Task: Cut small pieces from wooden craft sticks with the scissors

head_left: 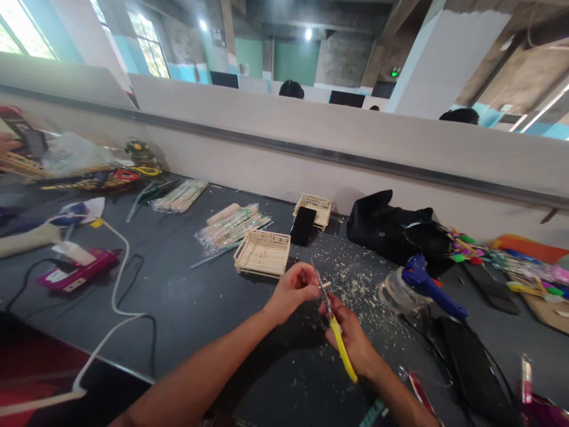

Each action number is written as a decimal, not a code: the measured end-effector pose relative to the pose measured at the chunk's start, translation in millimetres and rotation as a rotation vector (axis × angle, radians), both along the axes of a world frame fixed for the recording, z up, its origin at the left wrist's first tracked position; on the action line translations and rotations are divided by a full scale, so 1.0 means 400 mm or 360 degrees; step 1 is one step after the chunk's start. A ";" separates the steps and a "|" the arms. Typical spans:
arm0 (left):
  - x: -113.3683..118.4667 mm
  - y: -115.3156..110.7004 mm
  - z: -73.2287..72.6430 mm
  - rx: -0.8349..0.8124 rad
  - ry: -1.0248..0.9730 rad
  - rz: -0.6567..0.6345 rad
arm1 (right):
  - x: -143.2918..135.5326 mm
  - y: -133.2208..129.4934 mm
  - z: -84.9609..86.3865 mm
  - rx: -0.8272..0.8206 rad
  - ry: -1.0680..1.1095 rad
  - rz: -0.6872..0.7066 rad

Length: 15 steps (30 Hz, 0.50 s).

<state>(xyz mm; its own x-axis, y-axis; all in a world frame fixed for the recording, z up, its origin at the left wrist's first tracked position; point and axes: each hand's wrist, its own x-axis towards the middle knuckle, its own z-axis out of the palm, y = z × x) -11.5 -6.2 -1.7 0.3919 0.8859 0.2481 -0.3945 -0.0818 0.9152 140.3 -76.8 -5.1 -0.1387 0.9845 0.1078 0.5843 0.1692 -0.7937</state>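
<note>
On the dark table [186, 308], a small stick-built tray [262, 253] sits just beyond my hands, with wood chips [355, 290] scattered to its right. My right hand [351, 338] is closed around yellow-handled scissors [333, 323] (blades pointing up), and my left hand [291, 290] pinches 1 tiny wooden stick piece [326, 285] at the blades.

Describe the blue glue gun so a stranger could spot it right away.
Look at the dark table, right of the right hand with the scissors. The glue gun lies beside the black bag; it is the only solid blue tool there.
</note>
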 end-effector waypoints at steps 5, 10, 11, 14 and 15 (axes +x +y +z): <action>-0.006 -0.008 0.006 0.0581 0.0408 0.0305 | 0.012 0.007 -0.035 0.0039 -0.0238 -0.0190; -0.007 -0.008 -0.001 0.0730 0.0614 0.0306 | 0.013 0.007 -0.035 0.0067 -0.0462 -0.0227; -0.006 -0.008 -0.002 0.0763 0.0635 0.0326 | 0.011 0.007 -0.032 0.0077 -0.0483 -0.0224; -0.006 -0.010 0.001 0.0830 0.0652 0.0392 | 0.007 0.006 -0.025 0.0125 -0.0543 -0.0224; -0.006 -0.011 0.002 0.0852 0.0650 0.0411 | 0.007 0.006 -0.025 0.0151 -0.0560 -0.0229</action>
